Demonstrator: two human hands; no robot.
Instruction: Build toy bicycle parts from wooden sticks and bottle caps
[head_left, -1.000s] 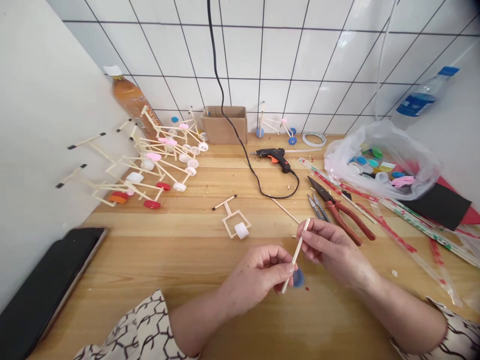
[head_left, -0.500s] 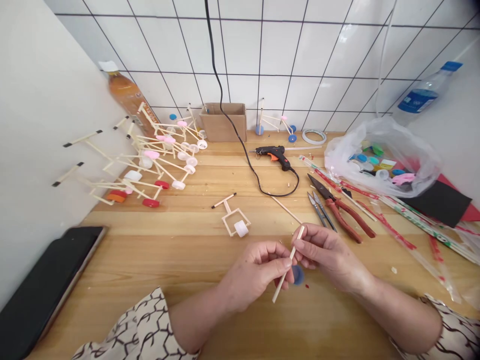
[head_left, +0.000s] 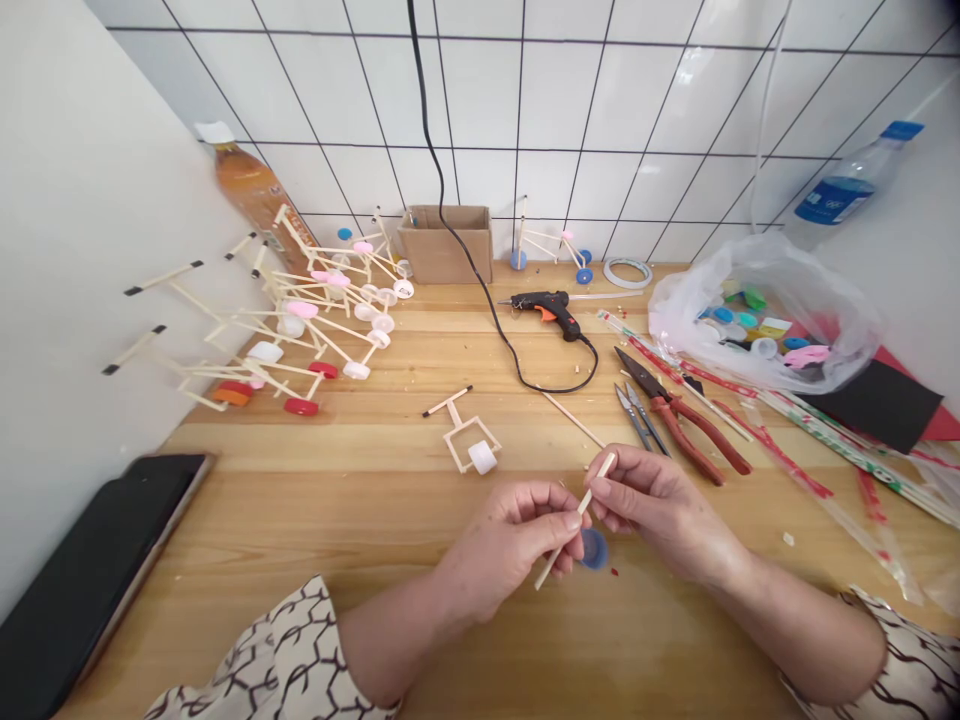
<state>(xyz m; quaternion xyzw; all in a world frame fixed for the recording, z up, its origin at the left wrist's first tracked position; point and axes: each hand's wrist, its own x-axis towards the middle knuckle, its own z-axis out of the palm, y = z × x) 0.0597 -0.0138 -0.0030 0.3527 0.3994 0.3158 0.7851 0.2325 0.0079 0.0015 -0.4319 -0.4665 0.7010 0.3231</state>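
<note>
A short pale wooden stick (head_left: 582,508) slants between my two hands above the table. My left hand (head_left: 529,535) pinches its lower part between thumb and fingers. The upper part is gripped by my right hand (head_left: 656,510), thumb on top. Just below the stick a blue bottle cap (head_left: 594,549) lies on the wood, partly covered by the left fingers. Beyond my hands rests a small square stick frame (head_left: 471,437) with a T-shaped handle and a white cap (head_left: 482,457) at one corner. A longer thin stick (head_left: 571,419) lies behind my right hand.
Several stick-and-cap models (head_left: 315,300) crowd the left. A glue gun (head_left: 551,308) with its cord, snips (head_left: 643,418) and red-handled pliers (head_left: 679,420) lie ahead. At right is a plastic bag (head_left: 765,270) of caps; a cardboard box (head_left: 446,245) stands behind, a phone (head_left: 97,560) at left.
The stick has tilted, its lower end swinging up and to the left and its top end shifting slightly right. Both hands keep their grip. More of the blue cap shows.
</note>
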